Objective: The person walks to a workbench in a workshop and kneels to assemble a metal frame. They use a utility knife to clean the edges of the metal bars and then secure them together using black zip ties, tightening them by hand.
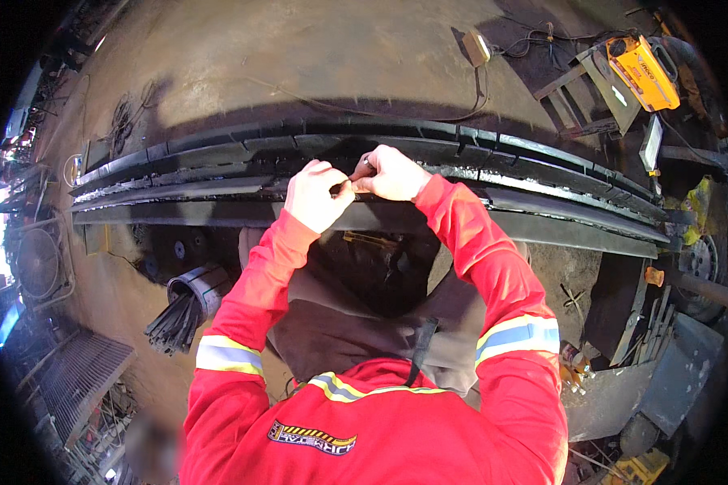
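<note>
My left hand (315,196) and my right hand (392,172) come together above a row of long, dark metal bars (542,230) running from side to side before me. Both hands are closed, thumbs and fingertips bent inward and almost touching. Between them is something small and brownish, mostly covered by the fingers, and I cannot make out what it is. The bars lie side by side, bent by the lens, with narrow gaps and shiny edges between them. Red sleeves with reflective bands cover both my arms.
Left of my knees stands a round container (206,289) full of thin dark strips. A yellow machine (643,73) sits on a stand (582,93) at the far right, with cables on the floor. A metal grate (85,380) lies lower left; metal sheets (681,372) lie at right.
</note>
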Demonstrator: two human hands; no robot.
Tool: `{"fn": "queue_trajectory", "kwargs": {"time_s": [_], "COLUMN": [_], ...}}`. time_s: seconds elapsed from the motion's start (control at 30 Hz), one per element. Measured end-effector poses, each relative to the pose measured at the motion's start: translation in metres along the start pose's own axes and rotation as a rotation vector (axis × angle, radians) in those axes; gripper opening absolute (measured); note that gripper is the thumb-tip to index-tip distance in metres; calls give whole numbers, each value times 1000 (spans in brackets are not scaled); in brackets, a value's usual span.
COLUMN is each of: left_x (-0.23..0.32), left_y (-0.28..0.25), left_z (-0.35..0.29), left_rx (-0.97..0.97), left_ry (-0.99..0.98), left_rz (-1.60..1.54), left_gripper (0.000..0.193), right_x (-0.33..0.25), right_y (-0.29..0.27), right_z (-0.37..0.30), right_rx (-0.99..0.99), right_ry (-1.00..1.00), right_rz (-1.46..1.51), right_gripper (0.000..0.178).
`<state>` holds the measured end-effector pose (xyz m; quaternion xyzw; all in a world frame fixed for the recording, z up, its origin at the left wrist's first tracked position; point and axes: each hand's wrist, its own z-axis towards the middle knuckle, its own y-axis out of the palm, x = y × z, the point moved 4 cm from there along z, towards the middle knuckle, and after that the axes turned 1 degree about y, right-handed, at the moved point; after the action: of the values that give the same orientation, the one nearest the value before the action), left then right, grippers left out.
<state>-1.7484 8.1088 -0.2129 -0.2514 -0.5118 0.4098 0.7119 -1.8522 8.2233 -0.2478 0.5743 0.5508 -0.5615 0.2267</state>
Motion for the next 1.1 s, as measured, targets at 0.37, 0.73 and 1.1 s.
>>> {"fn": "queue_trajectory", "kwargs": {"time_s": [0.37, 0.73, 1.1], "left_x": [-15, -19, -30], "left_y": [11, 12, 18], "left_z": [10, 21, 37], "left_rx": [-25, -203, -751], "left_ry": [-176, -372, -261], "left_rz": [-111, -11, -278], "left_gripper": [16, 22, 22], "right_x": [4, 23, 3], "right_y": [8, 4, -18], "right_z": [2, 20, 3], "right_rx": [171, 8, -217], "right_ry": [31, -18, 78], "right_rz": [-66, -14, -59], "right_gripper": [22, 26, 30]}}
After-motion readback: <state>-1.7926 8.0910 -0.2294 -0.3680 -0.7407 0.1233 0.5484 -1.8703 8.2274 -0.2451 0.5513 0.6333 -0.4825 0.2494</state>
